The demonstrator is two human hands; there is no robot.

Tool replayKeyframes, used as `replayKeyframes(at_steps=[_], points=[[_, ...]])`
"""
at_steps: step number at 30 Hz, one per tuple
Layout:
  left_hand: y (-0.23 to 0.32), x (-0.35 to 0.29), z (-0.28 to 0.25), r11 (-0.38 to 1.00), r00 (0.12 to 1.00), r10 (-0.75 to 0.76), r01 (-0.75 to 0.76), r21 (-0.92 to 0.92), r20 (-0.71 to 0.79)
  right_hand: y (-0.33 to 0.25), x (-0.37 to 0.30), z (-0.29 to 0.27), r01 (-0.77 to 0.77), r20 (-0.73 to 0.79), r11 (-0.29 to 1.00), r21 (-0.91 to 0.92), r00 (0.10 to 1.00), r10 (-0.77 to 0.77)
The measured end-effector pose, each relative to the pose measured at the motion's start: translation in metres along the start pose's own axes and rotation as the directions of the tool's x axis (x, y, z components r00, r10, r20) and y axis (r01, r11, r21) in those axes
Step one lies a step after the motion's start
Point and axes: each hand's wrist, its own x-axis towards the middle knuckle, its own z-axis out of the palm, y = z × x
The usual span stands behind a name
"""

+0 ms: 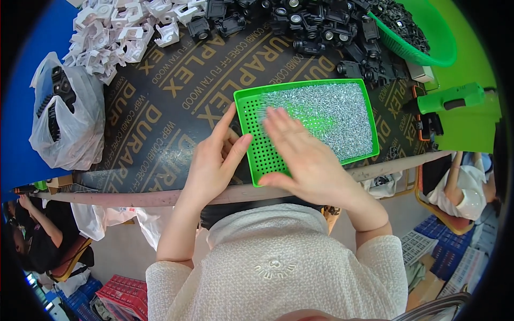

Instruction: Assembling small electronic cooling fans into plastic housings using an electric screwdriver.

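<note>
A shallow green perforated tray (pixel 259 154) rests on the dark printed board near its front edge. Small silvery pieces, like screws or pins (pixel 345 115), cover most of its middle and right, while holes show bare along the left strip. My left hand (pixel 213 163) grips the tray's left rim, thumb over the inside and fingers along the outer wall. Above the tray's left-centre, my right hand (pixel 306 163) has its fingers stretched out and its thumb apart. Those fingertips are slightly blurred at the edge of the silvery pieces; whether they touch them I cannot tell.
White plastic parts (pixel 126 32) and black plastic parts (pixel 332 32) are heaped at the back. A green basket (pixel 447 40) of dark pieces stands back right, near a green power screwdriver (pixel 452 98). At left sits a plastic bag (pixel 77 131) with black parts. Other people sit on both sides.
</note>
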Motion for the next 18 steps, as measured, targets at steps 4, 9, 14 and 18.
replayKeyframes(at_steps=[4, 9, 14, 18], points=[[0.004, 0.001, -0.001, 0.999, 1.0, 0.012, -0.012, 0.033, -0.002, -0.004, 0.003, -0.004, 0.178, 0.143, 0.978, 0.108, 0.971, -0.192], [0.005, -0.002, -0.003, 0.999, 0.999, 0.035, -0.035, 0.041, 0.003, 0.019, -0.018, -0.029, 0.194, 0.338, 0.973, 0.126, 0.913, -0.226], [0.007, -0.003, -0.002, 0.994, 1.0, 0.024, -0.025, 0.108, 0.013, 0.049, -0.019, -0.033, 0.092, 0.303, 0.988, -0.126, 0.952, -0.05], [0.008, -0.001, -0.001, 0.99, 0.999, 0.046, -0.048, 0.129, 0.023, 0.054, 0.005, -0.02, 0.069, 0.229, 0.995, -0.076, 0.972, -0.05]])
